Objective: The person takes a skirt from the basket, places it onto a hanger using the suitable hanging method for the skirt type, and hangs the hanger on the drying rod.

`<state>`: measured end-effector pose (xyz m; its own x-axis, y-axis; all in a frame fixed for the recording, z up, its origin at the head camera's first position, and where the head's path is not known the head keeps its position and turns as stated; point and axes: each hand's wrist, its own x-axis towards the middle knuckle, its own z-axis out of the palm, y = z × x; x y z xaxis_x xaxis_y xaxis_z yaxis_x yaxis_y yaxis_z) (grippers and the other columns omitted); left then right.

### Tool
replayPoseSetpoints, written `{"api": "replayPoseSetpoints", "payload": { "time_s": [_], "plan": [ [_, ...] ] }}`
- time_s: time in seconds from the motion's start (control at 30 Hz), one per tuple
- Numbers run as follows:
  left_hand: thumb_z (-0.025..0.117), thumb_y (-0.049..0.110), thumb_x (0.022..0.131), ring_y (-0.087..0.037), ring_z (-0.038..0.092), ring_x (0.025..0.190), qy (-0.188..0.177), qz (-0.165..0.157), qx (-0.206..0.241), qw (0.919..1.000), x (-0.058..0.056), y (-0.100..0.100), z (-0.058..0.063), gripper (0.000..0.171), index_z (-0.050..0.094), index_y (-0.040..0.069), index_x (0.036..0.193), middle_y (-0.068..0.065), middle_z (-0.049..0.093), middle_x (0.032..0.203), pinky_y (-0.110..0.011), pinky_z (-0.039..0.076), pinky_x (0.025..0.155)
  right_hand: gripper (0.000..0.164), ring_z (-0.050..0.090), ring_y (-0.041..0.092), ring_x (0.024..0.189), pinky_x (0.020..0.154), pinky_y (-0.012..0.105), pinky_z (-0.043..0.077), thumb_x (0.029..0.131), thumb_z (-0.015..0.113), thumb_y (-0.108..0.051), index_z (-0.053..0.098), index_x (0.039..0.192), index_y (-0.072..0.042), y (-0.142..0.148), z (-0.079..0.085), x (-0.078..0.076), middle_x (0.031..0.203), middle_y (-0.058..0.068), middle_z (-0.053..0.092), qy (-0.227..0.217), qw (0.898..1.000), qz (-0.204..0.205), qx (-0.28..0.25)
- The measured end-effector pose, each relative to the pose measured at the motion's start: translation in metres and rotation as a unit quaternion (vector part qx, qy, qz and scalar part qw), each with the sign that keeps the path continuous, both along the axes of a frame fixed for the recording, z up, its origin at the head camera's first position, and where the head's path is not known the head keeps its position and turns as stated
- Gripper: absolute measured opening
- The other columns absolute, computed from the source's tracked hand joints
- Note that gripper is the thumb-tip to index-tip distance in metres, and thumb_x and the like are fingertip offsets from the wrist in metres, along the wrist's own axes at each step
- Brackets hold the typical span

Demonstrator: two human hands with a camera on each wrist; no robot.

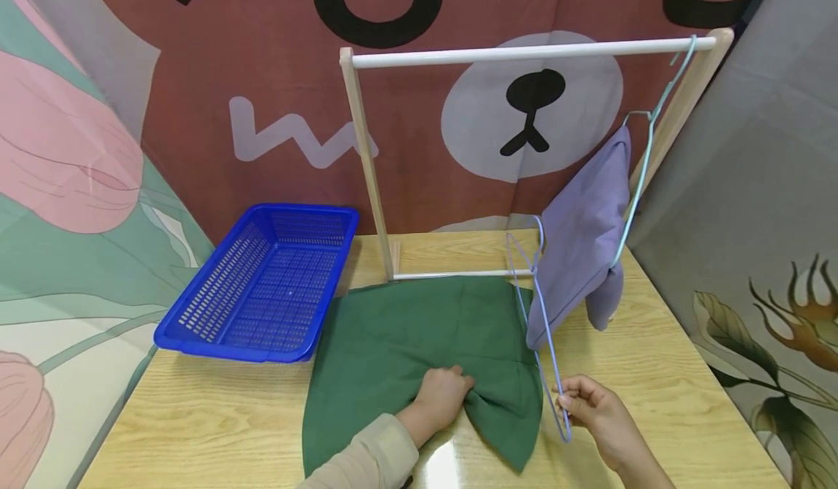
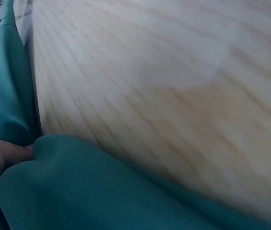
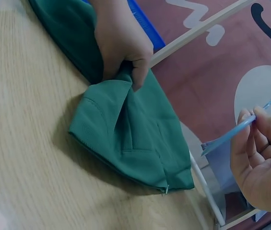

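Observation:
A green skirt (image 1: 386,343) lies spread on the table, its lower right part bunched and pulled up. My left hand (image 1: 440,396) grips that bunched cloth; in the right wrist view its thumb and fingers (image 3: 140,72) pinch a fold beside the waistband, and a small zip shows at one corner. To the right, my right hand (image 1: 599,416) pinches the end of a thin lavender-blue hanger (image 1: 548,329) between thumb and fingers. The hanger stands tilted, its hook up by the rack, overlapping the skirt's right edge in the head view.
Behind the skirt stands a wooden rack with a white bar (image 1: 524,54). A purple garment (image 1: 579,234) hangs at its right end from a mint-green hanger (image 1: 644,154). A blue plastic basket (image 1: 196,329) sits on the left of the wooden table (image 1: 209,416). Printed curtains surround it.

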<state>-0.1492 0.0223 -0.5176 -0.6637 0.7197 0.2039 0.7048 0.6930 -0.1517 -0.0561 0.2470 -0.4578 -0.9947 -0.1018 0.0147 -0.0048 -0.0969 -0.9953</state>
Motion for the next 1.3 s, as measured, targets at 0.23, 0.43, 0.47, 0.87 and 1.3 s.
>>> {"api": "replayPoseSetpoints", "payload": {
  "time_s": [0.23,0.43,0.47,0.87,1.3],
  "plan": [
    [0.061,0.006,0.070,-0.013,0.051,0.055,-0.066,0.040,0.062,0.9951,-0.007,-0.005,0.003,0.017,0.057,0.023,0.070,0.002,0.047,0.063,-0.024,0.041,0.044,0.014,0.053,0.006,0.063,0.055,0.023,0.046,0.083,0.048,0.005,0.059,0.084,-0.004,-0.006,-0.002,0.002,0.073,-0.003,0.056,-0.003,0.999,-0.045,0.009],
    [0.059,-0.004,0.065,-0.019,0.055,0.062,-0.189,0.082,0.198,0.9583,-0.018,-0.015,0.006,0.027,0.063,0.018,0.081,0.001,0.057,0.073,-0.026,0.044,0.051,0.019,0.054,0.007,0.064,0.055,0.022,0.046,0.083,0.049,0.004,0.061,0.083,-0.011,-0.008,-0.006,0.004,0.073,-0.003,0.056,-0.016,0.998,-0.059,0.031],
    [0.058,-0.005,0.064,-0.019,0.056,0.064,-0.200,0.087,0.218,0.9513,-0.019,-0.017,0.006,0.028,0.063,0.017,0.081,0.000,0.059,0.076,-0.026,0.044,0.053,0.016,0.054,0.008,0.064,0.055,0.022,0.046,0.083,0.049,0.003,0.060,0.083,-0.009,-0.008,-0.007,0.005,0.073,-0.003,0.056,-0.020,0.997,-0.062,0.036],
    [0.049,-0.015,0.062,-0.009,0.039,0.046,-0.265,0.108,0.369,0.8840,-0.032,-0.028,0.008,0.031,0.059,0.013,0.070,-0.001,0.057,0.064,-0.020,0.036,0.044,0.023,0.053,0.011,0.061,0.054,0.025,0.047,0.080,0.053,0.002,0.047,0.092,0.020,-0.016,-0.011,0.006,0.071,0.003,0.054,-0.069,0.982,-0.138,0.113],
    [0.046,-0.017,0.067,-0.012,0.042,0.047,-0.289,0.192,0.444,0.8264,-0.047,-0.046,0.013,0.029,0.059,0.010,0.069,-0.004,0.056,0.063,-0.023,0.037,0.046,0.016,0.052,0.012,0.059,0.054,0.025,0.047,0.079,0.051,0.007,0.050,0.091,0.016,-0.021,-0.014,0.009,0.070,0.006,0.054,-0.080,0.971,-0.168,0.149]
  ]
}}
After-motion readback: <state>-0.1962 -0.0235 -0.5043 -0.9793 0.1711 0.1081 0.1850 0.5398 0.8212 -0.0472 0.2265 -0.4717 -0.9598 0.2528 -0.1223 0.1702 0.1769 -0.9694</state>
